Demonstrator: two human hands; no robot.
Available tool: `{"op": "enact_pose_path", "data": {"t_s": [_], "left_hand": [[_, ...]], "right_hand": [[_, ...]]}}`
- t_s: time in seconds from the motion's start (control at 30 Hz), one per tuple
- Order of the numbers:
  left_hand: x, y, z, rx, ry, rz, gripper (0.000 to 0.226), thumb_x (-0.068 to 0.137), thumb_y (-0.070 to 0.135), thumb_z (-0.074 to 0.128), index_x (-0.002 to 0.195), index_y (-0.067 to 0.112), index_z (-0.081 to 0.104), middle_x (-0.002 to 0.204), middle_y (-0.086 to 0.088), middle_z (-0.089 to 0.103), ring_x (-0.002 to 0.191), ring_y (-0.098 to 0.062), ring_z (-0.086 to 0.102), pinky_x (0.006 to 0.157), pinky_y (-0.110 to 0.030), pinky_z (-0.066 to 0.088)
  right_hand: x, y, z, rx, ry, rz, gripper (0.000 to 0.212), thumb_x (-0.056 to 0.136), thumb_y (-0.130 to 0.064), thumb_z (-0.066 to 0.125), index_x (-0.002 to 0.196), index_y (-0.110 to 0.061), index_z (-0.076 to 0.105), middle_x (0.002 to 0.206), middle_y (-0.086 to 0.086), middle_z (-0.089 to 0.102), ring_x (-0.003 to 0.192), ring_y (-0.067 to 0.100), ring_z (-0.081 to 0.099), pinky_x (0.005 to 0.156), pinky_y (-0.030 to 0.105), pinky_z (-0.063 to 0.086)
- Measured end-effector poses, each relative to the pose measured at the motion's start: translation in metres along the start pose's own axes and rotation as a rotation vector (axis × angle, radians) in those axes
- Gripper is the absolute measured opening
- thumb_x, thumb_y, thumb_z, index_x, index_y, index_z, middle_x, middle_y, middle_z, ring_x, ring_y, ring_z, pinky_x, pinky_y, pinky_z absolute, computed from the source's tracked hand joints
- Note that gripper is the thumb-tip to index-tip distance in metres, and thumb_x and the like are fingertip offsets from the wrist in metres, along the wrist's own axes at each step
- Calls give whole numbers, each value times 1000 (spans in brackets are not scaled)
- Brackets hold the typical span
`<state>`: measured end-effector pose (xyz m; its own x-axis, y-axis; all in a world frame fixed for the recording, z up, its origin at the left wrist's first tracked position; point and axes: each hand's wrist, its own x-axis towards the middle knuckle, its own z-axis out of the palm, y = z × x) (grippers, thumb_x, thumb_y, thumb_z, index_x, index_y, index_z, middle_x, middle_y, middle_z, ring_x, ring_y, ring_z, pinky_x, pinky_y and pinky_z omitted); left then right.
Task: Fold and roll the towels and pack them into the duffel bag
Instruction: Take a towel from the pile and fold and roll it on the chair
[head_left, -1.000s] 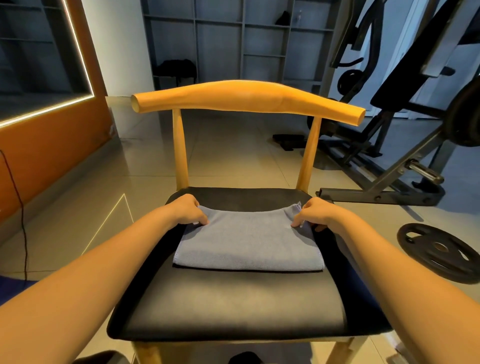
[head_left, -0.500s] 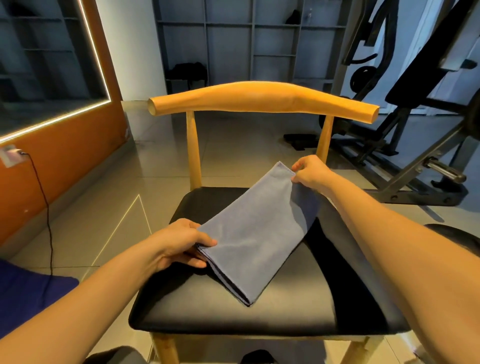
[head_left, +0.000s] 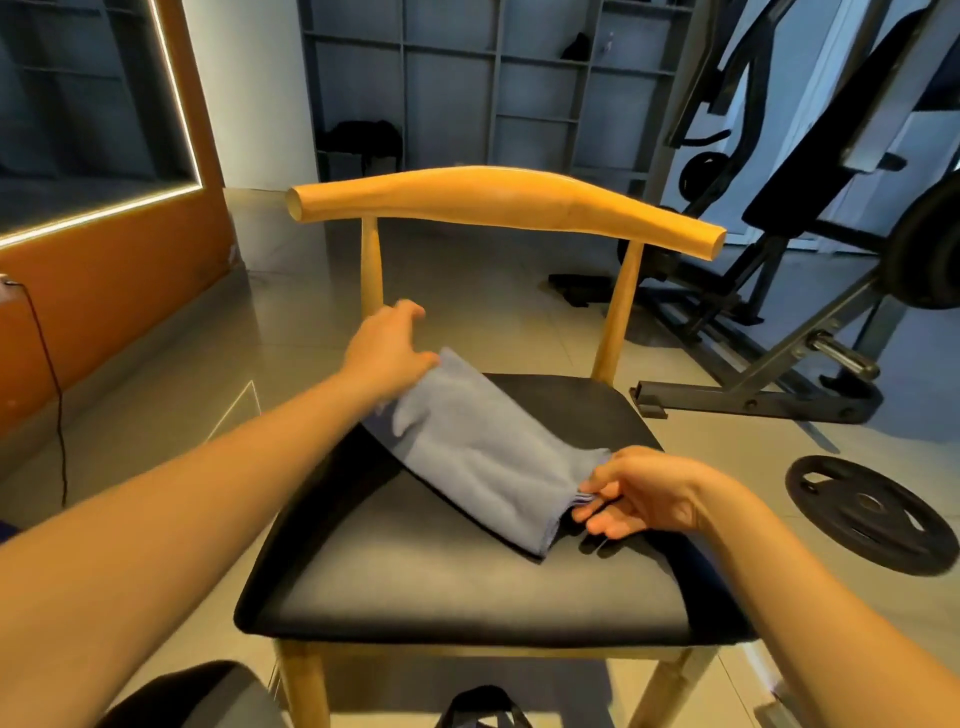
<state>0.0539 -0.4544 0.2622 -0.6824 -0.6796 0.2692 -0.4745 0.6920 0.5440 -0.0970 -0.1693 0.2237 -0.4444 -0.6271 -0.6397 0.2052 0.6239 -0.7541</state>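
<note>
Across the black chair seat (head_left: 467, 587), a folded blue-grey towel (head_left: 483, 457) lies slantwise. It looks soft, light and floppy, best taken at its 2 short ends. Fingers (head_left: 597, 512) of the right hand (head_left: 644, 493) pinch the near end's stacked layers; beyond them, the left hand (head_left: 387, 353) grips the raised far end, thumb on top.

Dim room — LED strip (head_left: 176, 98) glows at left, edges bow, hands slightly motion-blurred.
</note>
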Motion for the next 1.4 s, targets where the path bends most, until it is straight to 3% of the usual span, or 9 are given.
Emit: {"op": "enact_pose_path", "data": {"t_s": [0.1,0.2,0.33,0.57,0.8,1.0,1.2,1.33,1.4], "left_hand": [[-72,26,37,-42,-278,213,19,83,39,78,90,27,65,89,4,69,85,-16,66,80,-41,56],[-136,43,58,-8,-459,352,39,78,62,75,90,27,64,82,9,63,74,-9,57,69,-35,51],[-165,41,82,277,-156,561,60,71,78,62,98,24,55,92,6,58,85,-15,51,67,-34,39],[-176,44,93,446,68,704,21,71,23,69,67,15,50,64,-6,50,58,-29,51,52,-30,22],[-144,55,-1,409,94,653,23,85,30,50,84,19,71,80,1,62,76,-19,52,66,-36,46],[-200,11,-14,556,-390,614,29,84,39,50,97,32,75,89,13,62,81,-7,54,79,-30,52],[-228,-10,31,508,-190,668,45,83,65,62,113,32,56,107,10,53,93,-11,50,78,-29,47],[-224,-16,39,524,-153,722,37,85,53,71,111,29,59,109,8,56,96,-13,52,77,-30,50],[-222,-20,34,484,-177,755,35,86,49,71,114,29,64,111,9,58,99,-13,54,79,-29,50]], "right_hand": [[-1,16,13,38,83,-28,19,100,-14,58,95,4,64,96,26,75,64,27,71,51,30,57],[-1,16,20,6,223,-100,24,99,-19,59,101,5,64,87,23,75,59,27,69,50,30,56],[2,20,22,65,397,-184,12,96,-11,64,97,1,65,78,18,68,53,22,65,46,27,53],[1,15,20,159,405,-200,10,93,-7,62,97,1,65,72,16,68,51,20,64,46,25,52],[-20,0,28,276,210,-207,16,81,-9,61,95,-2,65,75,14,70,63,21,66,56,29,55],[-43,38,47,-156,140,-136,23,93,-14,57,102,4,68,85,19,77,60,24,66,54,29,54],[-48,49,51,-377,300,-203,22,92,-17,63,91,4,71,68,15,74,50,22,65,52,29,57],[-49,62,49,-920,650,-647,14,87,-30,69,77,-22,65,72,-6,65,70,19,62,60,33,51],[-53,68,55,-1041,524,-942,4,90,-31,69,88,-27,68,89,-11,62,84,14,58,68,30,48]]}}
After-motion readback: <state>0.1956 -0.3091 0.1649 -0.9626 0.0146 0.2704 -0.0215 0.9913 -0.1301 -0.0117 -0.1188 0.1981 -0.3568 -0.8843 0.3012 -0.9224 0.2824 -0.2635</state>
